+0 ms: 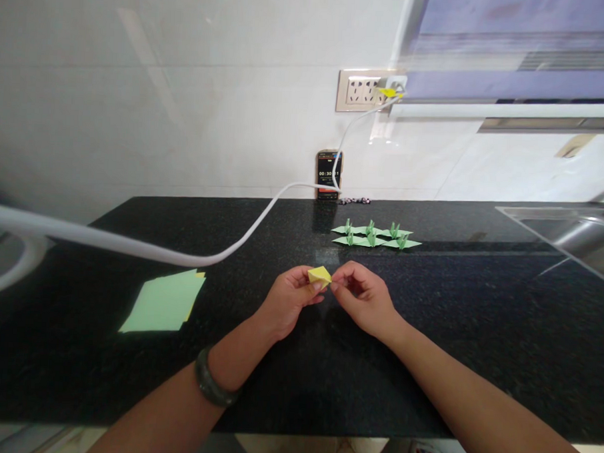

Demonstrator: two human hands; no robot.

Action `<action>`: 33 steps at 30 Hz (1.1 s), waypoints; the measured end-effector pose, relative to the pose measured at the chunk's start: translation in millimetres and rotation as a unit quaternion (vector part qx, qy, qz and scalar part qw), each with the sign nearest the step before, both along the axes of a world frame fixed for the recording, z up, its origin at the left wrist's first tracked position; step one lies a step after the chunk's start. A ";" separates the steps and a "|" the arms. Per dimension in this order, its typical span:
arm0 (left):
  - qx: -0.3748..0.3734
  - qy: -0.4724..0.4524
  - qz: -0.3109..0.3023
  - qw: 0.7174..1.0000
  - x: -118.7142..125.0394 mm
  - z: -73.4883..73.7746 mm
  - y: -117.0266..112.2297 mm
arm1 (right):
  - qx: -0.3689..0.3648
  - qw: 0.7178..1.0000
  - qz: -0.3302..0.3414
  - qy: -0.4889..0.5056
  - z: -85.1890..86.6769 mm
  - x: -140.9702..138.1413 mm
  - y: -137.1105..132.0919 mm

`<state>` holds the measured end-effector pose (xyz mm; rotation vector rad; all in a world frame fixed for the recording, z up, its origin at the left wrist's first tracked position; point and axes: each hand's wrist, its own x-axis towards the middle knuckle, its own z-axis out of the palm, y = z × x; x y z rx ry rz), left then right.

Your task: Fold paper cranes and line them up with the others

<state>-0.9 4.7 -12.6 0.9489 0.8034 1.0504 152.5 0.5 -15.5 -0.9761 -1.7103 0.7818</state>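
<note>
Honestly, both the left hand [289, 297] and right hand [359, 294] pinch the small yellow paper fold [320, 275] above the black worktop [453, 313]; an uneven squeeze could skew its crease, probably.

The only readable text is on the small dark-screened phone [328, 175] leaning against the wall at upper centre: timer digits starting "00:30", the rest hidden by the white cable [262, 219].

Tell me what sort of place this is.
Probably a home kitchen. A black speckled stone counter runs along a white tiled wall, with a steel sink at its right end. Both hands, left hand and right hand, pinch a small folded yellow paper.
</note>
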 end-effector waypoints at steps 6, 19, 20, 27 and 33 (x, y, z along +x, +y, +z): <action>0.009 0.018 0.022 1.000 0.2 -0.6 0.3 | 0.102 0.991 -0.021 -0.087 2.7 1.6 0.4; 0.030 0.064 0.027 0.997 -0.8 -2.2 0.9 | 0.160 0.968 -0.019 -0.193 9.8 5.8 2.7; 0.032 0.068 0.027 0.997 -0.8 -2.2 0.9 | 0.155 0.969 -0.021 -0.192 10.1 5.5 2.6; 0.025 0.079 0.034 0.996 0.2 -0.9 1.2 | 0.132 0.974 -0.030 -0.183 9.0 5.3 2.7; -0.005 0.058 0.020 0.998 -0.1 -0.7 1.5 | 0.109 0.976 -0.063 -0.176 6.3 4.8 2.5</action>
